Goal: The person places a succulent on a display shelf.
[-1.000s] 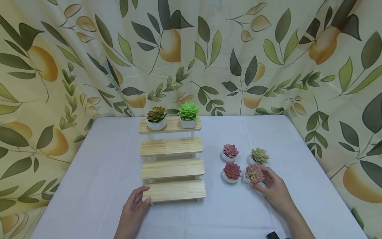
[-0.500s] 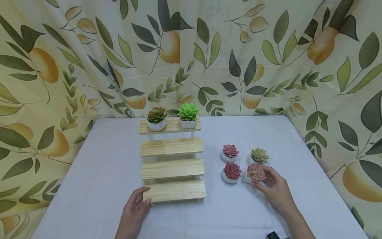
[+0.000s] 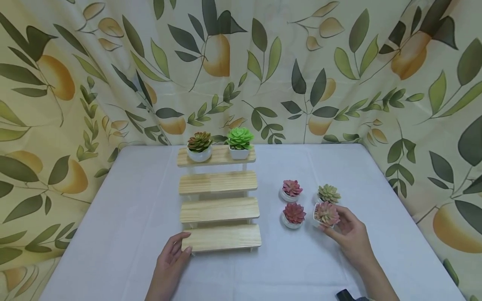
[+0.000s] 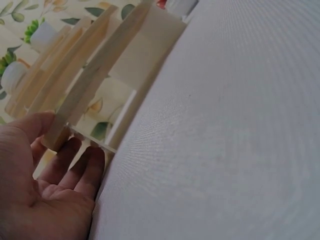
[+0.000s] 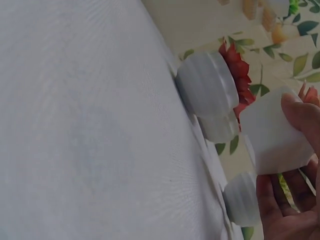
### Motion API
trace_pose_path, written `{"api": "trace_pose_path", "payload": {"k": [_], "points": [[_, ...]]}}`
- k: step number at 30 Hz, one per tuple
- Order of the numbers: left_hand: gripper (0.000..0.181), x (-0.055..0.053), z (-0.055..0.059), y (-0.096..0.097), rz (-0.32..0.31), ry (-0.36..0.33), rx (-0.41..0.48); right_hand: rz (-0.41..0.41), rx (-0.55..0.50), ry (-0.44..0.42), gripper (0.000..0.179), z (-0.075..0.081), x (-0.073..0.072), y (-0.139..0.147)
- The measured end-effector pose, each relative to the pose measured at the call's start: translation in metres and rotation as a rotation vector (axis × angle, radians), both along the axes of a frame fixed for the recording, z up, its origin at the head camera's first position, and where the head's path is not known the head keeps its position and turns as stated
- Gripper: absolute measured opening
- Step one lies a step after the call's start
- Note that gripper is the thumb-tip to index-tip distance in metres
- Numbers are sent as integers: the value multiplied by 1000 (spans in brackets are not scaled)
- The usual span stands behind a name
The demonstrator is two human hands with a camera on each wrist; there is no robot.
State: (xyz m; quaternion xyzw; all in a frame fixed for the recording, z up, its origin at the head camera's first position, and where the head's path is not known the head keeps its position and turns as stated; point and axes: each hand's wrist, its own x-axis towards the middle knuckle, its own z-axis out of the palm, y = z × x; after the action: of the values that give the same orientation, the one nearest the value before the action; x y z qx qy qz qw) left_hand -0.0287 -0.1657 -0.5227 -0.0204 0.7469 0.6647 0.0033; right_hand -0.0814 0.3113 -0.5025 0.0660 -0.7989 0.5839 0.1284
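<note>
My right hand [image 3: 352,238] pinches a pink succulent [image 3: 326,214] by its white square pot [image 5: 275,132]. In the right wrist view the pot is off the cloth, tilted. My left hand [image 3: 169,261] grips the left end of the lowest board of a tiered wooden plant stand [image 3: 222,238]; thumb and fingers wrap that end in the left wrist view. Near the right hand stand a dark red succulent [image 3: 294,214], a pink-red succulent [image 3: 292,188] and a pale green succulent [image 3: 329,194], each in a white pot.
On the stand's top board sit a reddish-green succulent [image 3: 199,144] and a bright green succulent [image 3: 239,139]. A white cloth [image 3: 143,200] covers the table. Behind it hangs a fruit-patterned curtain [image 3: 241,96]. A black object [image 3: 344,294] shows at the bottom edge.
My right hand has raised the pink succulent off the cloth and shifted it slightly right and up, tilting it. The left hand keeps its grip on the stand.
</note>
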Motion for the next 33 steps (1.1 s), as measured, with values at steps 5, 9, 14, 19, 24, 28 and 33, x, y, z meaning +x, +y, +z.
{"api": "trace_pose_path", "payload": {"k": [5,9,14,19,24,28,33], "points": [[43,-2,2,0,1,-29,23,17,1,33,63,6,-4,-4],[44,-2,3,0,9,-44,35,54,-14,80,62,14,-8,-11],[44,-1,2,-1,18,-49,42,93,-23,99,61,25,-15,-24],[44,-2,0,-2,18,-46,56,143,16,96,61,34,-29,-40],[44,-2,-2,-3,24,-35,54,208,2,116,62,45,-42,-58],[42,-2,-4,-4,23,-20,59,252,1,137,61,53,-49,-71],[41,-3,-6,-2,3,-15,79,283,8,158,61,65,-58,-83]]}}
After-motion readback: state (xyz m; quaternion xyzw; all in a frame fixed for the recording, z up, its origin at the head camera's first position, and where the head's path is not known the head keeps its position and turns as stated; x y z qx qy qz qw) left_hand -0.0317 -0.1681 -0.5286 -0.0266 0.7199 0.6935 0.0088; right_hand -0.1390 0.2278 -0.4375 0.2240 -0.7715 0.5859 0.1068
